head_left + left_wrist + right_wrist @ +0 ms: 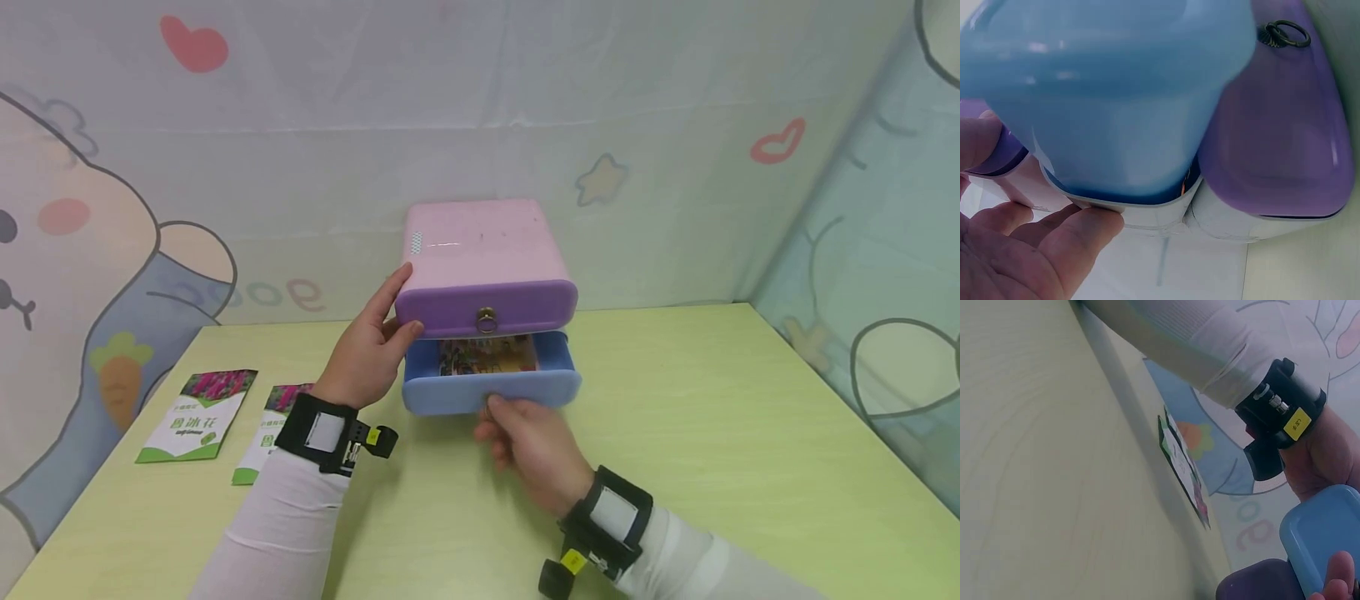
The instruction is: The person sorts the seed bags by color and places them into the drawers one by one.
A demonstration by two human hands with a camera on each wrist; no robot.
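A small drawer cabinet (480, 242) with a pink top stands near the back of the table. My left hand (365, 357) rests against its left side, thumb on the front corner of the upper purple drawer (525, 307). In the left wrist view, fingers (1088, 234) of that hand touch the cabinet's pale side, spread apart. Below the purple drawer, the blue drawer (442, 393) sticks out toward me. My right hand (543, 450) pinches the ring pull on its front. Inside lies a colourful printed packet (487, 354), partly hidden.
Two flat seed packets with pink flowers lie on the table (712, 433) at left: one packet (197, 417) in full view, another packet (258, 446) partly behind my left wrist. A lower purple drawer (1279, 131) shows in the left wrist view. A printed cloth (660, 100) hangs behind.
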